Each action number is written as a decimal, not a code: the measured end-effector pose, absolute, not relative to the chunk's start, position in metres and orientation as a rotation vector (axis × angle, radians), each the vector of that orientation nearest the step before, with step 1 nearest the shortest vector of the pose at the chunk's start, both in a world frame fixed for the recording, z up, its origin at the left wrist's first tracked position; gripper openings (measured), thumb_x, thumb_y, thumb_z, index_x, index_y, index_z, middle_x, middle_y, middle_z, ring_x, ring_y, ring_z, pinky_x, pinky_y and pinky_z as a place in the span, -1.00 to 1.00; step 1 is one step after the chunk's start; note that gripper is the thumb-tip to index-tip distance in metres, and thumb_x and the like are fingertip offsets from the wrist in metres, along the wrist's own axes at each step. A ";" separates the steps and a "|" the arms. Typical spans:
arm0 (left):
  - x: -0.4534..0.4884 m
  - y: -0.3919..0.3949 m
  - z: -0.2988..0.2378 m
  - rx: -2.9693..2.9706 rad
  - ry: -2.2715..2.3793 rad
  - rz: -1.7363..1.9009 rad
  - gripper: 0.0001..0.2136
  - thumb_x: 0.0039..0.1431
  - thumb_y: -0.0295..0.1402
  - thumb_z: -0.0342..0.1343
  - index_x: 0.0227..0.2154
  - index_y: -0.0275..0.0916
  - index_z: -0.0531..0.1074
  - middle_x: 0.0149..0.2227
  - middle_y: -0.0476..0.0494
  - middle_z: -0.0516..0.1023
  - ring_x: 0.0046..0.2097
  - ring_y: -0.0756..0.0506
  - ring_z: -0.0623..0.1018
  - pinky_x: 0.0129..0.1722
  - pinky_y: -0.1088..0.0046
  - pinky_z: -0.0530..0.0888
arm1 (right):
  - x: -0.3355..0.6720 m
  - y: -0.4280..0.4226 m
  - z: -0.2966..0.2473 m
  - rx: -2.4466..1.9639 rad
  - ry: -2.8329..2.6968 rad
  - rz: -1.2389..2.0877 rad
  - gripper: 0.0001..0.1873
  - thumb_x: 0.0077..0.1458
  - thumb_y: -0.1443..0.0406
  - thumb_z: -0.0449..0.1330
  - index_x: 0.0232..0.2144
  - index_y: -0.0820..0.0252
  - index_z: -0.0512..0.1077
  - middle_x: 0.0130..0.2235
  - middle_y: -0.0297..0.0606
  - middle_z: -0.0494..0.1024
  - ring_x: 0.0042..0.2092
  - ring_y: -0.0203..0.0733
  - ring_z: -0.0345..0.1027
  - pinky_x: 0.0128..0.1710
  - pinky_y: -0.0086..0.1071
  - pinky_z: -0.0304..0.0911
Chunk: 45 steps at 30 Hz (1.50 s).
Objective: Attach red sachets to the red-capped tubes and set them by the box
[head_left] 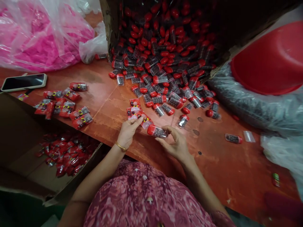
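Between thumb and fingers, my left hand (129, 130) pinches a red printed sleeve (147, 120) with a clear part. My right hand (175, 143) grips the clear end of a small red-capped bottle (157, 131) filled with dark beads; its red cap points left, close to the sleeve. Beyond my left hand, a few more flat red sleeves (134, 104) lie on the table. A heap of red-capped bottles (163, 75) spills out of a carton just past both hands. One loose bottle (183, 120) rests near my right fingers.
Sleeved bottles (67, 108) lie at the table's left edge, above an open carton (80, 168) holding many more. A phone (25, 82) and a bag of pink pieces (47, 37) are at the left. At the right, a red tub (270, 60) sits on a plastic bag (248, 101).
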<state>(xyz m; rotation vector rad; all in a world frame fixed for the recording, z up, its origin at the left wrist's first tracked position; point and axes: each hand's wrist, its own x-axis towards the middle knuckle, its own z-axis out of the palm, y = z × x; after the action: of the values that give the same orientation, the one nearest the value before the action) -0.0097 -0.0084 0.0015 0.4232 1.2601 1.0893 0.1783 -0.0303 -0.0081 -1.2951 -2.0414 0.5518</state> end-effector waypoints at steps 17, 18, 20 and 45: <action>0.025 -0.012 -0.001 0.250 1.079 1.297 -0.65 -0.42 -0.22 0.39 -0.53 -0.32 0.47 -0.53 0.00 0.53 -0.48 0.08 0.47 -0.39 0.56 0.39 | 0.149 -0.031 -0.016 -1.391 -1.791 0.432 -0.76 0.01 0.22 0.20 -0.24 0.17 0.33 -0.38 -0.29 0.48 -0.43 -0.26 0.35 -0.41 -0.38 0.30; 0.028 -0.013 -0.002 0.241 1.067 1.323 -0.65 -0.39 -0.23 0.39 -0.51 -0.31 0.46 -0.52 0.00 0.54 -0.47 0.08 0.47 -0.37 0.56 0.39 | 0.146 -0.031 -0.016 -1.417 -1.769 0.414 -0.77 0.02 0.23 0.19 -0.25 0.17 0.33 -0.40 -0.30 0.47 -0.44 -0.27 0.33 -0.42 -0.38 0.29; 0.031 -0.014 -0.002 0.228 1.052 1.354 -0.65 -0.37 -0.22 0.38 -0.50 -0.31 0.46 -0.52 0.00 0.53 -0.47 0.07 0.47 -0.36 0.55 0.40 | 0.141 -0.030 -0.017 -1.440 -1.749 0.370 -0.79 0.02 0.24 0.18 -0.26 0.18 0.32 -0.42 -0.30 0.45 -0.45 -0.27 0.31 -0.42 -0.38 0.29; -0.002 -0.006 0.003 0.176 0.983 1.265 -0.81 -0.06 -0.28 0.23 -0.45 -0.31 0.44 -0.50 0.00 0.52 -0.45 0.06 0.50 -0.38 0.57 0.41 | 0.100 0.009 -0.027 -1.260 -1.783 0.676 -0.68 0.01 0.05 0.18 -0.40 0.20 0.39 -0.53 -0.33 0.43 -0.48 -0.28 0.29 -0.40 -0.37 0.26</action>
<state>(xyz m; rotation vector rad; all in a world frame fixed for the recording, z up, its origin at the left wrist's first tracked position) -0.0020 -0.0062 0.0031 0.1761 0.9826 1.2654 0.1001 0.0093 -0.0272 -1.2599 -1.7829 0.6758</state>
